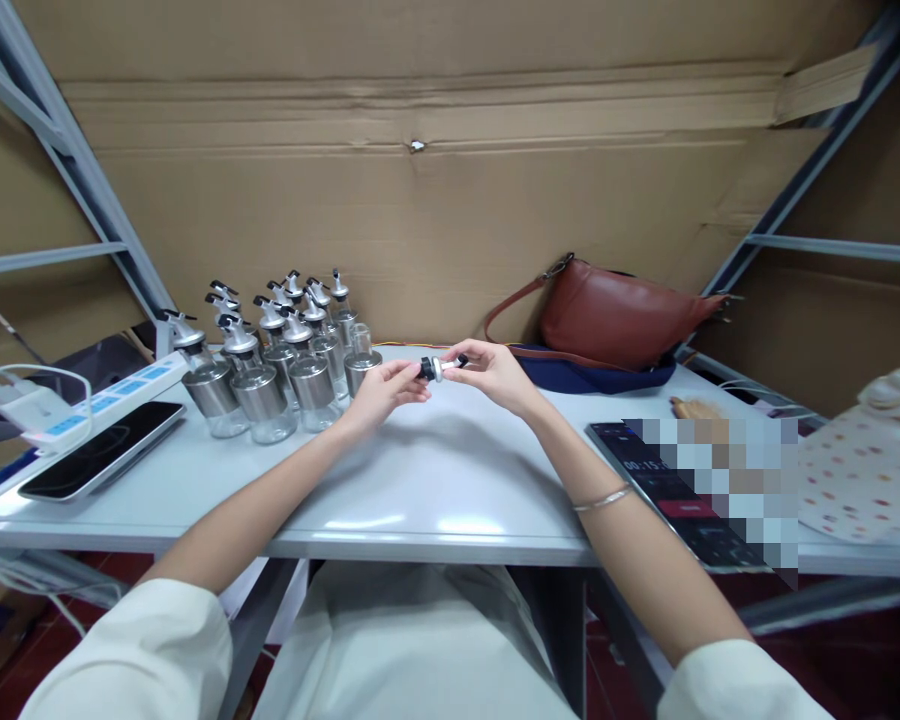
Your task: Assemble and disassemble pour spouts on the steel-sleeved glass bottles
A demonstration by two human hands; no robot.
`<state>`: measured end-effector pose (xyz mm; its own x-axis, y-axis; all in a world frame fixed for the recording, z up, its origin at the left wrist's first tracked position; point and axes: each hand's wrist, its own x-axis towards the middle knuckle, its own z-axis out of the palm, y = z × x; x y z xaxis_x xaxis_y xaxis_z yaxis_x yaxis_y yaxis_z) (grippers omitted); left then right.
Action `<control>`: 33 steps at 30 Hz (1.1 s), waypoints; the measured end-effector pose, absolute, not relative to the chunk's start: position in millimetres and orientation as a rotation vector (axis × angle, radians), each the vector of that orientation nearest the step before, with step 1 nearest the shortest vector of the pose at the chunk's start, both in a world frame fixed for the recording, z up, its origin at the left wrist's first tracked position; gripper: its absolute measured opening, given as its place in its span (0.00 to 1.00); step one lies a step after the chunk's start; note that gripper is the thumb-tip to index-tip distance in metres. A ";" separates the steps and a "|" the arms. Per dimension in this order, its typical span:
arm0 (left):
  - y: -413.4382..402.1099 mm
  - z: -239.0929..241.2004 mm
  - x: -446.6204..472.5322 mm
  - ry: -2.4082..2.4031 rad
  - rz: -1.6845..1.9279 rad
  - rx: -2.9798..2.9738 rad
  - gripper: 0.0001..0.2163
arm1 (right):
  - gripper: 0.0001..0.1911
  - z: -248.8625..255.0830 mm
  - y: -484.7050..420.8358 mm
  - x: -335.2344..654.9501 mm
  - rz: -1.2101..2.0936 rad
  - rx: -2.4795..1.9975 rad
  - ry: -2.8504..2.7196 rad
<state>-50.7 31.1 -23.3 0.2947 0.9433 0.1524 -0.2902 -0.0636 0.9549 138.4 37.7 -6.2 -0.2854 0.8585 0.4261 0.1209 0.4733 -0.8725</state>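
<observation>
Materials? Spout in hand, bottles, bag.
Spout: silvery part looks like metal or metal-finish plastic, given its sheen; black parts probably plastic or rubber.
Bottles: see-through bases, glass or clear plastic; silvery bands look like satin metal, from their soft highlights.
Bag: smooth leather or imitation, judging by its gentle sheen.

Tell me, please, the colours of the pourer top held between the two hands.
The pourer top is black and silver; the head view shows it best.
</observation>
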 end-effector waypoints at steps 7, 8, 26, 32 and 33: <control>24.5 -18.1 -50.7 0.746 1.039 1.042 0.12 | 0.15 -7.0 39.2 137.7 0.935 -0.758 -1.710; 23.4 -16.4 -50.5 0.767 1.033 1.015 0.10 | 0.15 -7.8 40.2 137.6 0.921 -0.739 -1.714; 22.7 -15.7 -49.3 0.718 1.205 1.130 0.16 | 0.16 -9.6 38.4 132.7 0.803 -0.747 -1.718; 19.4 -13.6 -50.5 0.702 1.311 1.448 0.19 | 0.18 -7.4 35.2 131.4 0.963 -0.834 -1.660; 18.3 -12.6 -50.7 0.698 1.318 1.485 0.18 | 0.17 -6.5 34.4 131.6 0.978 -0.842 -1.656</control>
<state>-50.7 18.3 -12.6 0.2423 0.8922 0.3811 -0.1856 -0.3429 0.9209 131.6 34.4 -6.5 -0.2626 0.8782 0.3997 0.0738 0.4313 -0.8992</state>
